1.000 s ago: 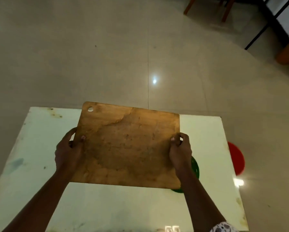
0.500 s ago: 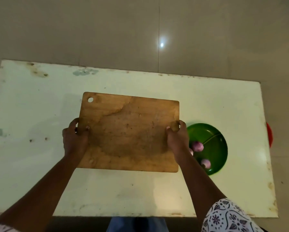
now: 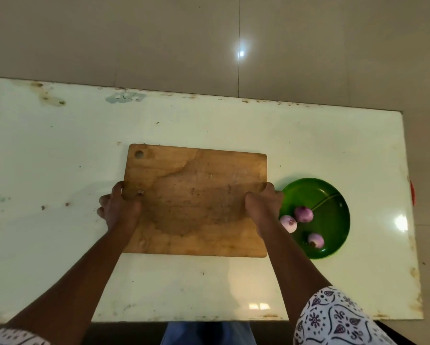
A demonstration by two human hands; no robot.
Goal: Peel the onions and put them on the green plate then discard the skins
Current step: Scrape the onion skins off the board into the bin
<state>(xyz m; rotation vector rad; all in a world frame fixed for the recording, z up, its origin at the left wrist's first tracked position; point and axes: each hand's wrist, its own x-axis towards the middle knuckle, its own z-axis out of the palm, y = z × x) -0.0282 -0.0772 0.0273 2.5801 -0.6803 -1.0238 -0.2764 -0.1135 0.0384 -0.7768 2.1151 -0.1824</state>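
Fingers [image 3: 116, 188], head view: yours curl round both short edges of the cutting board [image 3: 196, 200], thumbs on top, the other digits wrapped under.
Left hand [image 3: 118, 210]: grips the board's left edge, below the hanging hole.
Right hand [image 3: 263, 207]: grips the right edge, just beside the green plate [image 3: 334, 189].
Board: level over the middle of the table [image 3: 59, 145]; its face is bare, with no skins on it. You cannot tell from this view whether it rests on the table or is held just above it.
Onions [image 3: 304, 214]: three, pale purple and apparently peeled, lie in the plate's left half, two touching and one apart nearer you.
Edge detail: a red object [image 3: 412, 192] peeks past the table's right edge.
Step in hand: by the look of it, the last one. The peeled onions are plated, the board is free of skins, and you appear to be bringing it back.
Next move: lower the board flat, keep its right edge off the plate, then let go with both hands.
Change from earlier: a second ago you held the board out at the table's far edge, hiding most of the plate. It now sits nearer you over the middle of the table, and the plate with all three onions shows in full.
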